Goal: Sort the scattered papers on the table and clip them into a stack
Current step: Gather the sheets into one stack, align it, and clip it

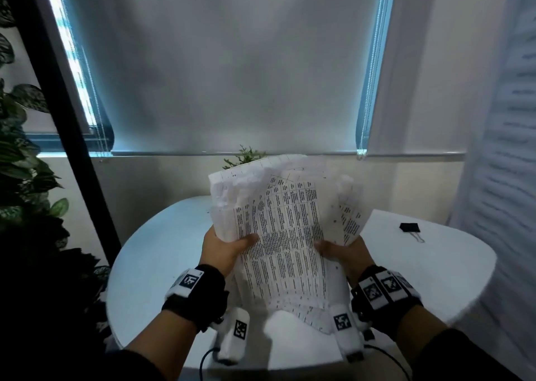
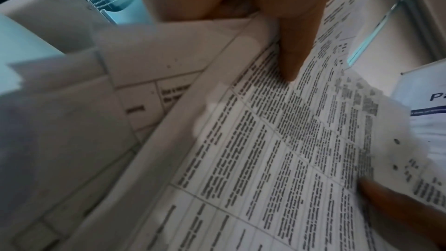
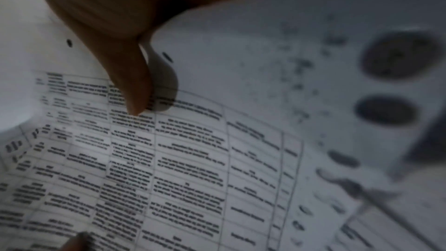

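Both wrists sit low in the frame, and between them I've got the papers (image 1: 285, 235) up off the table, held upright in the centre of the head view. My left hand (image 1: 222, 248) grips the left edge, thumb curled across the printed face; my right hand (image 1: 340, 254) grips the right edge the same way. From the left wrist view my thumb (image 2: 296, 41) presses down onto the table of text while the other fingers are hidden behind the sheets. From the right wrist view my right thumb (image 3: 125, 75) pins a curling sheet against the one beneath.

Why hold them standing like this? My read is that I'm gathering the bundle so the edges can be squared. And they need it: the top corners fan out at different angles, the upper left is crumpled, and one sheet sticks out at the right.

Off to the right of the frame, the black binder clip (image 1: 409, 227) lies on the round white table (image 1: 150, 253), well apart from my hands. Both hands are full, so one has to let go before I can reach it.

Behind the papers a small green plant (image 1: 246, 155) pokes up, under the drawn roller blind (image 1: 232, 61). Leafy foliage (image 1: 20, 148) fills the left edge. Nothing sits between me and the clip.
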Demonstrator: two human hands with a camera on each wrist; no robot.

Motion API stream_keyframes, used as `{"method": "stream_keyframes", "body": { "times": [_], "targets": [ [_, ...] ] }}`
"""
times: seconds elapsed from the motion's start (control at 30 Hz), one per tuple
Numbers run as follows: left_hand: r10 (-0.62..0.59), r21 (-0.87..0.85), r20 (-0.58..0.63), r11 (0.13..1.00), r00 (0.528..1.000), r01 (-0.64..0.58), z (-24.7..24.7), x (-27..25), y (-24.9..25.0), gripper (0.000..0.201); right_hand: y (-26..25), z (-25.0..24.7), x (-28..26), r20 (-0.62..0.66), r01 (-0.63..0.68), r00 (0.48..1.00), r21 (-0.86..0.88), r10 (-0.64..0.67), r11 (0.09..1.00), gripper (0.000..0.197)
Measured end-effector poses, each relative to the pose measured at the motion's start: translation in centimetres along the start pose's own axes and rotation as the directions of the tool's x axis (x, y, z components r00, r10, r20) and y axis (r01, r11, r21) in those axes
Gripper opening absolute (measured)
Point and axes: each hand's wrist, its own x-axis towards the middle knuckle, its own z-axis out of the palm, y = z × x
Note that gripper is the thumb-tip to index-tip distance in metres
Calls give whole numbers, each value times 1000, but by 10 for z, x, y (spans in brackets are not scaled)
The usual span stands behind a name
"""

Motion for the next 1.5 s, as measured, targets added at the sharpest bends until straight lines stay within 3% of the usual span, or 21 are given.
{"method": "stream_keyframes", "body": {
  "times": [0.1,0.23,0.37,0.6,0.7,0.77,0.83,0.9,0.97,1.03,1.07,1.17,1.2,1.3,1.43,1.5],
  "targets": [
    [17,-84,86,996,996,-10,-1,3,6,49,-9,-5,8,56,31,998,0,-31,1000,67],
    [24,-149,231,989,973,11,-16,12,12,94,-18,-24,16,180,-31,984,137,5,990,85],
    [22,-98,288,995,957,7,-14,18,14,91,-25,-21,16,292,-65,956,123,27,990,89],
    [100,-134,191,988,976,-75,-4,20,14,93,-36,-3,35,31,123,991,164,-129,979,102],
    [134,-160,178,981,975,-106,2,10,12,97,-26,-5,25,49,99,993,158,-108,983,106],
    [117,-173,160,981,980,-89,2,5,7,95,-16,-9,15,93,76,992,52,-81,996,104],
    [90,-163,104,984,991,-72,5,4,6,86,-11,-10,9,102,72,992,-41,-68,997,93],
    [63,-164,60,985,996,-53,8,6,9,78,-14,-8,9,43,95,995,-51,-92,994,66],
    [59,-192,46,980,997,-49,10,7,14,86,-21,-6,12,-50,114,992,-20,-115,993,32],
    [77,-194,54,979,996,-66,7,6,16,101,-25,-8,13,-120,109,987,16,-106,994,21],
    [84,-176,61,982,995,-73,5,4,14,101,-27,-8,12,-119,109,987,24,-105,994,23],
    [83,-103,88,992,993,-74,0,-1,7,87,-24,-13,7,-49,70,996,7,-70,998,71],
    [89,-87,89,993,992,-82,0,-1,5,84,-25,-14,6,-26,58,998,-6,-58,998,75],
    [158,-55,80,987,984,-154,2,6,13,82,-29,-17,10,42,87,995,-26,-86,996,46],
    [193,-41,105,981,976,-189,8,11,22,94,-36,-13,16,-55,142,988,0,-141,990,42],
    [155,-76,89,986,984,-149,7,11,13,104,-33,-14,18,-67,129,990,58,-125,990,54]
  ]
}}
